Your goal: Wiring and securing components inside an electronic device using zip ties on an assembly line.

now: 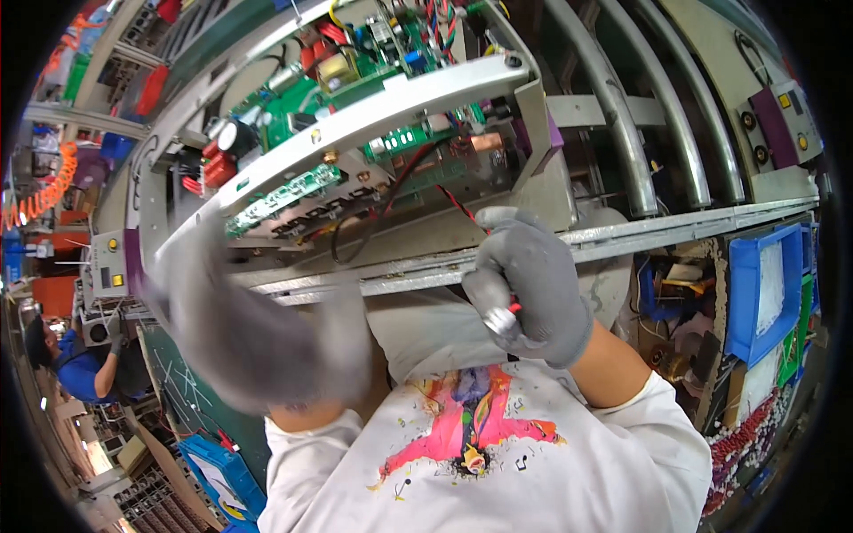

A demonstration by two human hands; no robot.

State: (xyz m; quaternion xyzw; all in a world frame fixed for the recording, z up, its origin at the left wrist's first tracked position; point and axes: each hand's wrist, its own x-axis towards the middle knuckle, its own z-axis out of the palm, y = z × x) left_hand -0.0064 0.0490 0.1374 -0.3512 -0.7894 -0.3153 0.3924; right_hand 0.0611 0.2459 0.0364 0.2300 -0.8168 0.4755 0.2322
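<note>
The right grey-gloved hand (530, 289), curled closed around the thin red-and-black twisted wire (458, 203) trailing from the silvery metal chassis (404, 102), does best keeping it slack; the blurred left grey-gloved hand's (258, 329) opening and hold cannot be told

Electronics assembly workshop, roller conveyor (601, 89) at far right, metal chassis (378, 108) with green circuit boards (286, 123), blue plastic bin (741, 298) at right, orange coiled hose (40, 210) and co-worker (82, 377) at left
</note>
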